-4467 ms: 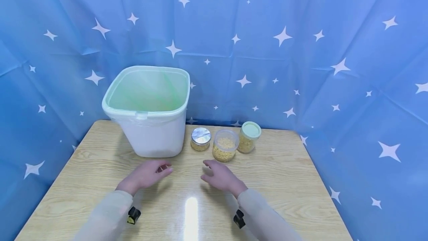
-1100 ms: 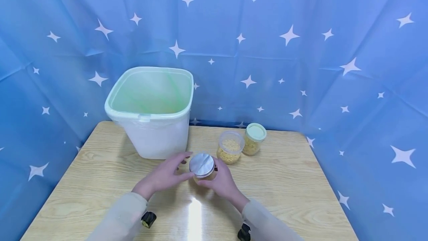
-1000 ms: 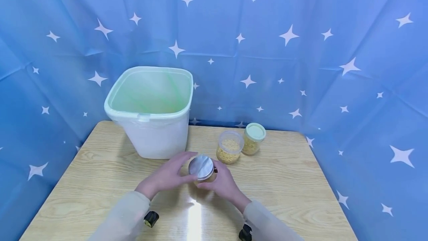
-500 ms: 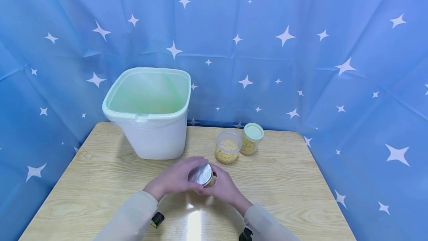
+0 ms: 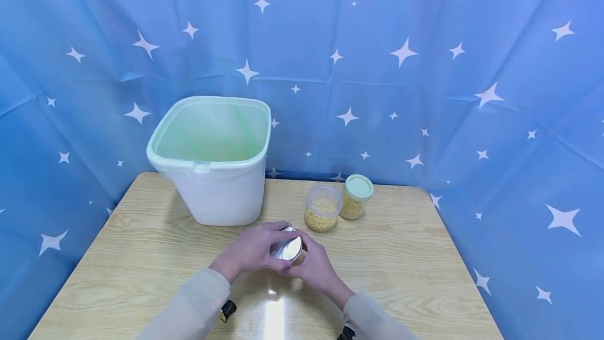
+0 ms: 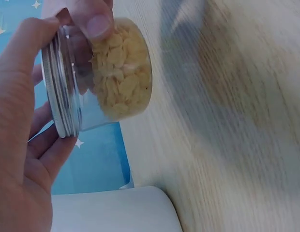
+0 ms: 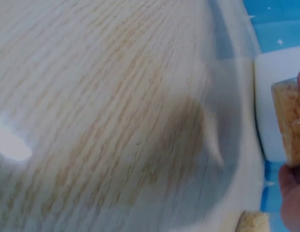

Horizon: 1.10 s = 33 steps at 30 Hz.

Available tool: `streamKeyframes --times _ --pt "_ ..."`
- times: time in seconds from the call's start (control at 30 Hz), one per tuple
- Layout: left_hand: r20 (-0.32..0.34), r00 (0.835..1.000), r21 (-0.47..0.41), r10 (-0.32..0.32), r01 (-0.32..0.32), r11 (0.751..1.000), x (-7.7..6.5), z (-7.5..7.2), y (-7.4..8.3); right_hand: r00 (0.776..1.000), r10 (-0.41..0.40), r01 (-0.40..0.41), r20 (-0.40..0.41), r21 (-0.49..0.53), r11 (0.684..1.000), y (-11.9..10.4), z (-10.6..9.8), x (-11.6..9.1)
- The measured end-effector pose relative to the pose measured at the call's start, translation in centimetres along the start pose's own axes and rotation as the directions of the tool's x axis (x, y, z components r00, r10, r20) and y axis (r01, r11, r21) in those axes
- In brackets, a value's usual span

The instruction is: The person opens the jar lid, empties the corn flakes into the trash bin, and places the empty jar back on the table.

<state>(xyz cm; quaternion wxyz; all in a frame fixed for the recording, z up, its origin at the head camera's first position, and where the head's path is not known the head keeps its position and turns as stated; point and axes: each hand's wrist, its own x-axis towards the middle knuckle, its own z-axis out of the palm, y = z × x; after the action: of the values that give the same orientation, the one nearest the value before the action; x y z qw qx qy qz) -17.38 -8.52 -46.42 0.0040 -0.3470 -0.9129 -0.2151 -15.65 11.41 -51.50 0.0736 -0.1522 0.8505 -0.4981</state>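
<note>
Head view: silver-lidded jar (image 5: 288, 250), lower centre, left hand (image 5: 255, 248) and right hand (image 5: 316, 265) both closed in grip on it; left wrist: grip round lid (image 6: 57, 92), upper left, pale flakes (image 6: 121, 77) inside; right wrist: jar at right edge, before white bin (image 7: 266, 111).

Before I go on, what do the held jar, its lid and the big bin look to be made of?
Held jar: clear, glossy plastic or glass, can't tell which; the flakes show through its wall.
Lid: probably metal, silvery and shiny; its top throws back bright light.
Bin: likely plastic, smooth white with a pale green rim; its rounded corners look moulded.
</note>
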Motion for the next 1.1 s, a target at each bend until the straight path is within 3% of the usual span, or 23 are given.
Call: streamKeyframes --times 0.13,0.53,0.87,1.1 --pt "-0.017 1.0 0.025 0.014 -0.014 1.0 0.0 0.3 -0.1 1.0 -0.005 0.005 -0.021 -0.004 1.0 0.0 0.1 -0.2" --pt "0.039 0.999 0.03 -0.021 0.02 0.999 0.2 0.5 0.0 0.999 0.002 -0.003 -0.036 -0.039 0.999 0.6 0.4 -0.5" --pt "-0.023 1.0 0.018 -0.013 0.014 1.0 0.3 1.0 -0.1 0.997 -0.001 -0.002 -0.076 -0.039 0.999 0.6 0.5 -0.5" --pt "-0.062 0.998 0.025 0.011 -0.009 1.0 0.2 1.2 -0.4 0.998 -0.008 0.007 -0.055 -0.029 1.0 0.5 0.4 -0.3"
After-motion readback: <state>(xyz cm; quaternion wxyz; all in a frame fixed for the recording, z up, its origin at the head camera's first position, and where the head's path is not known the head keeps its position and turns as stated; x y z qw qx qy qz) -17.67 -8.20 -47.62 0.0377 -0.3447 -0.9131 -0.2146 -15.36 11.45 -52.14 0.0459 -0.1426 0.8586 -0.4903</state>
